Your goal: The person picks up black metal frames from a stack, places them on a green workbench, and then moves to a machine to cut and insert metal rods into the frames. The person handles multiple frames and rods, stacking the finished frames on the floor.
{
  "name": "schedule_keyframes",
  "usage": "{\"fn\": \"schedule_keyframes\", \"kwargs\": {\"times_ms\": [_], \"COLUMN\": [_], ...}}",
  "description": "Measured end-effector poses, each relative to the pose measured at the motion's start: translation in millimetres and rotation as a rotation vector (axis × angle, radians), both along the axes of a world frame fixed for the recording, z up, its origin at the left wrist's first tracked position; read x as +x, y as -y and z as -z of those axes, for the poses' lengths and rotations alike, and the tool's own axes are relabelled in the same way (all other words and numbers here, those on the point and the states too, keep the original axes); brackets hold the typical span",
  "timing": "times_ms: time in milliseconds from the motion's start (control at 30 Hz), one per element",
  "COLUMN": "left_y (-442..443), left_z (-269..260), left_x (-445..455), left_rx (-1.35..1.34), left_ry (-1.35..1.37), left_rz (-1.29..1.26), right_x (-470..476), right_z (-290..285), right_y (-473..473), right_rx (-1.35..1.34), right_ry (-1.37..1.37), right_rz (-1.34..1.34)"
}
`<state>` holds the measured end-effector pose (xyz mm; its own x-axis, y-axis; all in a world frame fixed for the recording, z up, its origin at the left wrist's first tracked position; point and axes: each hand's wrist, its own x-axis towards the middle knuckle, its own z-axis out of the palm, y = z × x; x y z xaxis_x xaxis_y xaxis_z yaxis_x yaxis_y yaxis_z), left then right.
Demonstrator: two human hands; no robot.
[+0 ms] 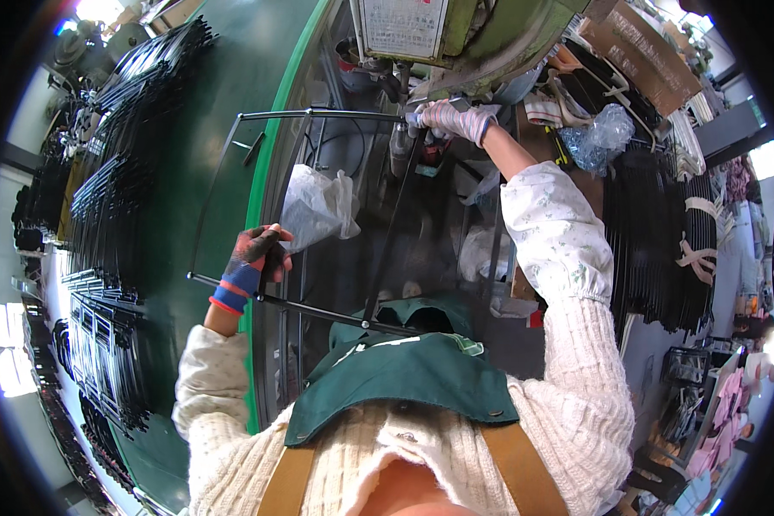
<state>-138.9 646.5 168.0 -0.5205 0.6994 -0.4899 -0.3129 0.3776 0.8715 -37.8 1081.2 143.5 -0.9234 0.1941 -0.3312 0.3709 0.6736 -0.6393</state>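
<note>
A folding frame of thin black metal tubes (322, 312) spans the space before me, its near bar close to my green apron (400, 380). My right hand (455, 120), in a striped knit glove, grips the far corner of this frame beneath the head of a green machine (490, 71). My left hand (258, 255) wears a blue and black glove with bare fingertips. Its fingers are curled at the edge of a clear plastic bag (319, 206), and the wrist passes over the near bar. Whether the fingers hold anything is unclear.
Stacks of black tube frames (113, 193) lie along the green table (222, 213) at left. A small metal piece (253, 149) rests on that table. At right are bundled black tubes (651, 238), a bag of small parts (596, 142) and a cardboard box (642, 55).
</note>
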Motion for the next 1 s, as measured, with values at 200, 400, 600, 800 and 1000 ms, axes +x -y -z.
{"fn": "schedule_keyframes", "kwargs": {"times_ms": [200,400,600,800,1000], "left_y": [9,-51,-125,-114,-110], "left_z": [3,103,61,50,57], "left_x": [-25,14,140,123,103], "left_rx": [-0.190,-0.045,0.320,0.246,0.419], "left_ry": [-0.054,-0.894,0.212,0.230,0.203], "left_rz": [0.131,0.083,0.197,0.539,0.128], "right_x": [10,8,33,31,42], "right_z": [-26,-16,20,41,71], "right_y": [30,26,-69,-65,-104], "right_rx": [-0.246,-0.292,-0.119,-0.282,-0.557], "right_ry": [0.106,0.074,-0.077,-0.025,0.032], "right_rz": [0.097,0.107,-0.132,0.005,-0.065]}}
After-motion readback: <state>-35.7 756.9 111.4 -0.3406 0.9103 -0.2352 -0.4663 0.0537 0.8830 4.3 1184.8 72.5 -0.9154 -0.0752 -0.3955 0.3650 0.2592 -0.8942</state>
